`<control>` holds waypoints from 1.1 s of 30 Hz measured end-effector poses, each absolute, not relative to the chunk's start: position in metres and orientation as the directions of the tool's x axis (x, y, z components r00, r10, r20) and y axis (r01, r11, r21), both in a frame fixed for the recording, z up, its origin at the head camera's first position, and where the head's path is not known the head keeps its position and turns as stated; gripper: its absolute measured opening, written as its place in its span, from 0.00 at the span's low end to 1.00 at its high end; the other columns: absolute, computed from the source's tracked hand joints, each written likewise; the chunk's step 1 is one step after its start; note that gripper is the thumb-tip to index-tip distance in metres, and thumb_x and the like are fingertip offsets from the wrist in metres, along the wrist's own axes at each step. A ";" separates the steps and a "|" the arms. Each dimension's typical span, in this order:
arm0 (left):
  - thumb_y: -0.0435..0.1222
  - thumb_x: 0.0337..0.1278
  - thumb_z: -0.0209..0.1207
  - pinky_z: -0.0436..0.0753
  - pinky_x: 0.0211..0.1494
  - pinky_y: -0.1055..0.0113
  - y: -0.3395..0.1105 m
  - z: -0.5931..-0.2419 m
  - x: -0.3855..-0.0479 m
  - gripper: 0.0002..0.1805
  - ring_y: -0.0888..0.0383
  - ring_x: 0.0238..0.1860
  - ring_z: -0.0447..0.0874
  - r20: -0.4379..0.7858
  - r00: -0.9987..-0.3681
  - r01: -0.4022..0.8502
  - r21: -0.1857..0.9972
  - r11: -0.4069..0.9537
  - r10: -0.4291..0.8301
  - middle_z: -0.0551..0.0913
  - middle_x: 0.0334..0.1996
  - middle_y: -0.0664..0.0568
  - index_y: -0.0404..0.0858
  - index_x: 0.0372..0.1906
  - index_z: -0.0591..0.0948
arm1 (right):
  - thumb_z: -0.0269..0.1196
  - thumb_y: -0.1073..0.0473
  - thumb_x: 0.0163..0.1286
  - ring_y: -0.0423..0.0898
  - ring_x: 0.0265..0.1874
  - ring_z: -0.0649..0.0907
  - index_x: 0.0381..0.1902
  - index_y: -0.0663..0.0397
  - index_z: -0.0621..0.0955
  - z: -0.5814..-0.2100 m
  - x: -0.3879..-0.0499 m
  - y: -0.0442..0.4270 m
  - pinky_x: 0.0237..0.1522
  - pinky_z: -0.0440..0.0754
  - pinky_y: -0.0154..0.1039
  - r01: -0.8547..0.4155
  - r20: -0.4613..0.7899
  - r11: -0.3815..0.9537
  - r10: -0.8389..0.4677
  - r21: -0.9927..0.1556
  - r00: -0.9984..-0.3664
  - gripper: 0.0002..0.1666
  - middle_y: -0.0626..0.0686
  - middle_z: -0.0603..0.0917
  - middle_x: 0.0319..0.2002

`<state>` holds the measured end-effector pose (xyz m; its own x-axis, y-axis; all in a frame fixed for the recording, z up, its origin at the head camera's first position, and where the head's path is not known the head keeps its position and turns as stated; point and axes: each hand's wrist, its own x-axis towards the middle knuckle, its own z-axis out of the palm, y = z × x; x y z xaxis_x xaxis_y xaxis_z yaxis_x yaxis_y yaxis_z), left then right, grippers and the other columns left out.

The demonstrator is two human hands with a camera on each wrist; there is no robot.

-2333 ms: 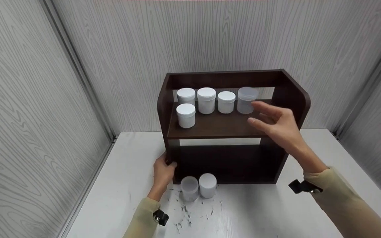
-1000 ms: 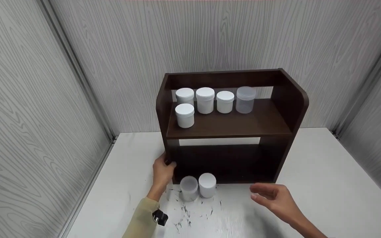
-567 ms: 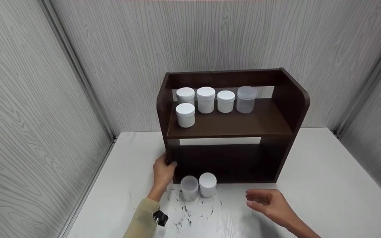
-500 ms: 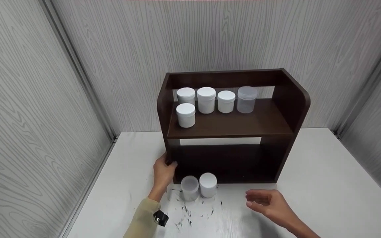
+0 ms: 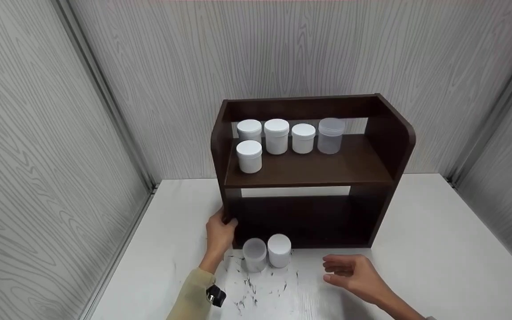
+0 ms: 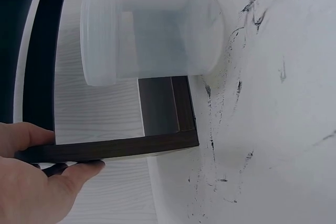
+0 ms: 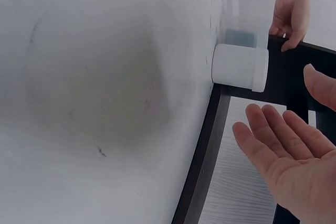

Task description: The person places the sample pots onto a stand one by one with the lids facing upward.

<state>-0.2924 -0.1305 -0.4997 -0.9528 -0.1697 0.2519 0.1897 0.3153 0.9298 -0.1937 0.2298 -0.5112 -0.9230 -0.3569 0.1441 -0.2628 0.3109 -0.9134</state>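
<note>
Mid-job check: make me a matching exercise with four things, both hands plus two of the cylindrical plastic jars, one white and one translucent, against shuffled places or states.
1. Person's left hand
2. Person's right hand
3. White cylindrical plastic jar on the white table
4. Translucent cylindrical plastic jar up on the dark brown wooden shelf unit

A. Rightmost jar in the head view
B. Over the table, holding nothing
C. Just right of a second translucent jar in the head view
D. Gripping one side of the shelf unit

Pairs: 1-D, 2-B, 3-C, 4-A
</note>
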 end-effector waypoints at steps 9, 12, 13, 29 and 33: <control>0.26 0.68 0.57 0.77 0.68 0.45 -0.132 -0.501 -0.290 0.29 0.36 0.66 0.78 0.263 -0.951 0.198 0.923 0.329 -0.165 0.79 0.64 0.28 0.20 0.72 0.69 | 0.78 0.60 0.63 0.59 0.51 0.89 0.55 0.69 0.86 -0.519 -0.205 0.211 0.55 0.85 0.50 -0.291 0.168 0.305 -0.372 -0.907 -0.913 0.26 0.65 0.88 0.51; 0.26 0.68 0.57 0.76 0.69 0.46 -0.132 -0.502 -0.290 0.30 0.36 0.66 0.78 0.260 -0.951 0.195 0.924 0.328 -0.165 0.79 0.64 0.29 0.20 0.72 0.69 | 0.79 0.58 0.63 0.59 0.50 0.89 0.55 0.71 0.86 -0.522 -0.210 0.206 0.55 0.86 0.48 -0.294 0.167 0.324 -0.366 -0.899 -0.915 0.28 0.66 0.88 0.51; 0.27 0.68 0.57 0.76 0.69 0.46 -0.132 -0.502 -0.290 0.30 0.37 0.66 0.78 0.257 -0.952 0.193 0.926 0.325 -0.166 0.79 0.64 0.29 0.21 0.73 0.69 | 0.79 0.58 0.63 0.60 0.50 0.89 0.55 0.72 0.86 -0.523 -0.212 0.205 0.55 0.86 0.48 -0.295 0.168 0.327 -0.365 -0.898 -0.916 0.28 0.67 0.88 0.51; 0.28 0.68 0.58 0.78 0.66 0.46 -0.133 -0.501 -0.292 0.30 0.37 0.65 0.79 0.231 -0.957 0.168 0.935 0.312 -0.176 0.79 0.64 0.30 0.23 0.73 0.71 | 0.80 0.55 0.61 0.61 0.57 0.86 0.62 0.71 0.83 -0.529 -0.246 0.177 0.61 0.82 0.50 -0.325 0.205 0.319 -0.358 -0.890 -0.911 0.36 0.66 0.86 0.57; 0.27 0.68 0.58 0.77 0.68 0.46 -0.132 -0.501 -0.292 0.30 0.38 0.66 0.78 0.220 -0.960 0.159 0.938 0.307 -0.176 0.79 0.64 0.31 0.23 0.73 0.70 | 0.81 0.58 0.61 0.63 0.58 0.85 0.63 0.73 0.81 -0.533 -0.254 0.170 0.61 0.82 0.51 -0.322 0.210 0.289 -0.359 -0.902 -0.909 0.38 0.68 0.84 0.60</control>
